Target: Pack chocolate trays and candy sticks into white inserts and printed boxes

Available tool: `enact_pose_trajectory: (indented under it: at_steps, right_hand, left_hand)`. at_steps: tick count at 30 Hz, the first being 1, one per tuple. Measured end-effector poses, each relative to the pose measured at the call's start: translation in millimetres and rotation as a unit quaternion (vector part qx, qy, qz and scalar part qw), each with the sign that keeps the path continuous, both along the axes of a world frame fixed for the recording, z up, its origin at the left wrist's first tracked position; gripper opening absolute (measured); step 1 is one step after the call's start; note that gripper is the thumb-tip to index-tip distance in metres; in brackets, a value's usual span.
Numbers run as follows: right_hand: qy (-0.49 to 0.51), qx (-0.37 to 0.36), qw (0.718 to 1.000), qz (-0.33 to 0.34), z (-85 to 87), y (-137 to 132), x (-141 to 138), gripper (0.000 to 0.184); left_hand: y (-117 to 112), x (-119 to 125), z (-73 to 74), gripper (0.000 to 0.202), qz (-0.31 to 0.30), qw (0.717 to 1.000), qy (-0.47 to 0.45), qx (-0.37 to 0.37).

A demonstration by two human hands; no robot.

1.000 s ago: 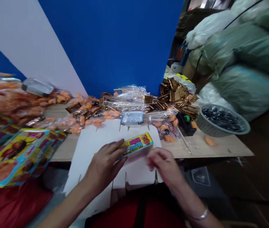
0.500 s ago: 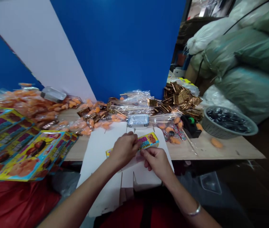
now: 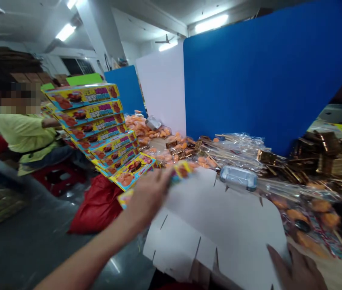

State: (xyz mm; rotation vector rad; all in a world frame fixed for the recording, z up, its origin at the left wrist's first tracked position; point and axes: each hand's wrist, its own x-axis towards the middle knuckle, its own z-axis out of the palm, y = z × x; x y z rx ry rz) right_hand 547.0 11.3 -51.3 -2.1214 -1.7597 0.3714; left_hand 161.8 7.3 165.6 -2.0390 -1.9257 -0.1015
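My left hand (image 3: pixel 148 197) grips a small yellow printed box (image 3: pixel 181 171), blurred, with the box's ends showing on either side of the hand. That hand is out past the left edge of a white die-cut card (image 3: pixel 219 225), which lies flat with slots along its edges. My right hand (image 3: pixel 297 270) sits at the lower right, fingers apart, touching the card's near corner and holding nothing. A stack of yellow printed boxes (image 3: pixel 92 129) rises to the left of my left hand. A foil tray (image 3: pixel 239 177) lies at the card's far edge.
A seated co-worker in a yellow-green shirt (image 3: pixel 22 137) is at the left, beside a red stool (image 3: pixel 59 181). A red bag (image 3: pixel 96 205) lies on the grey floor. Orange sweets in plastic (image 3: pixel 143 129) and gold packets (image 3: pixel 318 161) cover the table behind blue partitions (image 3: pixel 249 80).
The view has swung far to the left. My left hand has carried the yellow box left, off the card. My right hand has let go of it and moved to the card's corner.
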Motion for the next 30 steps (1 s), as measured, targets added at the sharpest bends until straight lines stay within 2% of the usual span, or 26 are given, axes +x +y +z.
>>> enact_pose_trajectory:
  at_steps: [2, 4, 5, 7, 10, 12, 13, 15, 17, 18, 20, 23, 25, 28, 29, 30]
  right_hand:
    - [0.012, -0.023, 1.0, -0.003, -6.7, 3, 2, 0.095]
    - [0.018, -0.034, 0.999, -0.008, -10.2, 5, 4, 0.095]
    - [0.017, -0.039, 0.999, -0.009, -10.3, 6, 5, 0.095]
    - [0.01, -0.038, 0.999, -0.006, -6.8, 6, 4, 0.093]
    - [-0.001, -0.014, 1.0, -0.008, 5.5, 3, -2, 0.084]
    - [0.006, -0.017, 0.999, -0.031, 15.6, 1, -7, 0.078]
    - [0.01, -0.028, 0.999, -0.045, 20.5, 2, -10, 0.075]
    - [0.016, -0.05, 0.997, -0.062, 29.4, 4, -13, 0.069]
    - [0.02, -0.072, 0.995, -0.064, 36.0, 7, -13, 0.063]
    - [0.026, -0.079, 0.995, -0.061, 38.2, 9, -11, 0.059]
    - [0.041, -0.084, 0.994, -0.058, 40.0, 12, -7, 0.053]
    - [0.13, -0.083, 0.985, -0.081, 39.6, 19, 0, 0.046]
    - [0.292, -0.08, 0.948, -0.101, 43.1, 24, 1, 0.047]
    - [0.545, -0.097, 0.827, -0.097, 60.0, 28, -3, 0.058]
    - [0.589, -0.109, 0.796, -0.092, 67.6, 27, -5, 0.059]
    - [0.609, -0.11, 0.78, -0.087, 74.9, 24, -7, 0.057]
  left_hand:
    - [17, -51, -3.6, 0.06, 0.107, 0.991, 0.061, 0.049]
    - [38, -87, -16.8, 0.056, 0.159, 0.982, 0.091, 0.037]
    - [46, -98, -25.3, 0.056, 0.167, 0.981, 0.097, 0.019]
    - [56, -105, -42.2, 0.056, 0.168, 0.981, 0.098, -0.014]
    - [52, -86, -64.0, 0.061, 0.13, 0.987, 0.092, 0.0]
    - [44, -63, -79.6, 0.059, 0.092, 0.995, 0.044, -0.009]
    - [40, -52, -88.6, 0.057, 0.089, 0.995, 0.001, -0.042]
    - [35, -33, -107.8, 0.06, 0.121, 0.98, -0.084, -0.137]
    - [34, -22, -124.3, 0.064, 0.158, 0.957, -0.127, -0.206]
    - [33, -19, -129.9, 0.063, 0.164, 0.953, -0.134, -0.218]
    - [33, -18, -134.2, 0.062, 0.162, 0.951, -0.139, -0.224]
    - [32, -19, -127.7, 0.055, 0.16, 0.95, -0.142, -0.229]
    - [33, -19, -120.0, 0.047, 0.155, 0.95, -0.147, -0.229]
    - [38, -23, -109.4, 0.04, 0.15, 0.948, -0.173, -0.219]
    - [40, -26, -106.5, 0.044, 0.15, 0.948, -0.181, -0.213]
    - [41, -30, -103.9, 0.052, 0.154, 0.943, -0.213, -0.206]
